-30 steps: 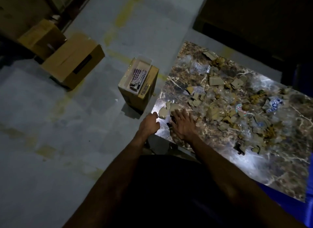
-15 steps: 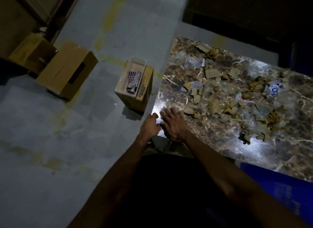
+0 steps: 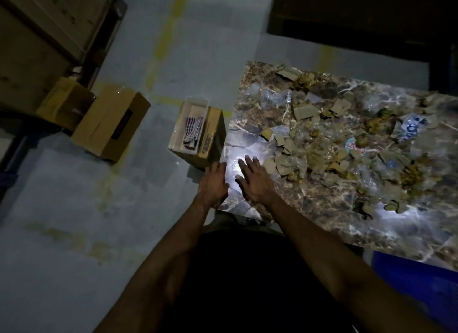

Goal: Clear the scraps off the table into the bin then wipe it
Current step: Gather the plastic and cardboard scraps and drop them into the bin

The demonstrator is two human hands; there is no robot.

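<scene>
Both hands flat at marble table (image 3: 322,209) corner, scraps (image 3: 309,156) beside

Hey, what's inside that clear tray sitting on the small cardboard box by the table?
A folded striped cloth lies in the clear tray, towards its near end. The far end shows only the pale tray floor. Whatever lies under the cloth is covered.

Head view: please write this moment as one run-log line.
left hand: open, table edge | right hand: open, flat on marble-patterned table | cardboard scraps: uncleared
</scene>
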